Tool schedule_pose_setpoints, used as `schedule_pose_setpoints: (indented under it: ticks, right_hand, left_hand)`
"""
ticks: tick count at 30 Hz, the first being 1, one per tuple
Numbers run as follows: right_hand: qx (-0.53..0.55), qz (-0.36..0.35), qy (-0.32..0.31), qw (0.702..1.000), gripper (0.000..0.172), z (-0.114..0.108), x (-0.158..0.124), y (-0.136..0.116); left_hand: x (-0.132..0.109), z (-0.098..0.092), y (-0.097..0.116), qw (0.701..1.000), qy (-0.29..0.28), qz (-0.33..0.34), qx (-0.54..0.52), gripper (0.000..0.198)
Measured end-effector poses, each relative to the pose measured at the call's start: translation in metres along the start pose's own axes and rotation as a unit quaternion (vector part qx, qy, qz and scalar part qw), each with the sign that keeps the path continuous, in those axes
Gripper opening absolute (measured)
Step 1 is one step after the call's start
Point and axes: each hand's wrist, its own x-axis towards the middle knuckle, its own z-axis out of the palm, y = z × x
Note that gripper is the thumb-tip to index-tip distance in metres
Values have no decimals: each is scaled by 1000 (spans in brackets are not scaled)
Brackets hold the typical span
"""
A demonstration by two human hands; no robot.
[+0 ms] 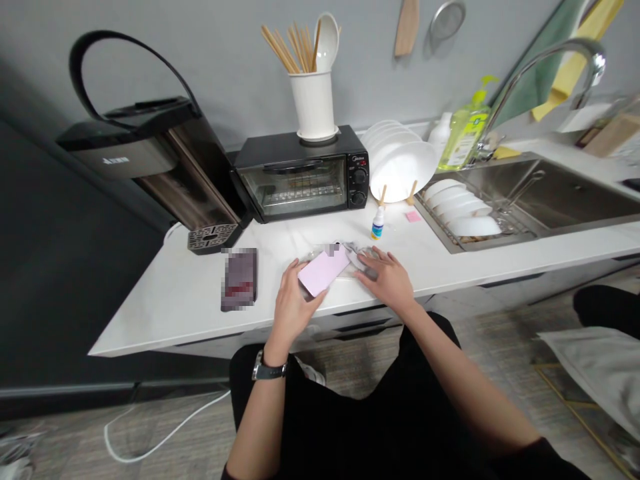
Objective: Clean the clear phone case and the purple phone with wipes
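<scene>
My left hand (296, 301) grips a flat pale-pink phone (324, 272) by its edges, thumb along the near side and fingers at the far left side. The phone is slightly tilted over the counter, and its upper corner is blurred out. Crumpled clear plastic (356, 256) lies behind and to the right of it. Over that plastic my right hand (387, 280) rests with its fingers spread and apart. I cannot tell how firmly they touch the plastic. A small white bottle (378, 224) with a blue and yellow label stands upright just beyond my right fingers.
A dark pixelated pouch-like item (240, 280) lies left on the white counter (170, 313). Behind stand a drinks machine (165, 160), a toaster oven (300, 180) topped by a utensil holder (314, 103), and racked plates (400, 167). The sink (560, 193) with bowls (463, 207) lies right.
</scene>
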Motion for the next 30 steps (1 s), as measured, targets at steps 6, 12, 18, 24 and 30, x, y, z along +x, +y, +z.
schedule_pose_setpoints:
  ticks: [6,12,18,24,30]
  right_hand:
    - [1,30,-20,999,44,-2,6,-2]
    - [62,94,50,992,45,-6,5,-1]
    - [139,29,106,984,48,-13,2,-7]
    - [37,-117,27,992,51,4,5,-57]
    - [-12,-212,-40,976,59,11,1,-82]
  left_hand:
    - [10,1,5,995,-14,-56,-82,44]
    - [23,10,0,996,-23,-58,-68,29]
    - [22,17,-4,990,-31,-80,-108,22]
    - [22,19,-7,987,-40,-74,-139,21]
    - [19,20,-12,995,-31,-81,-55,13]
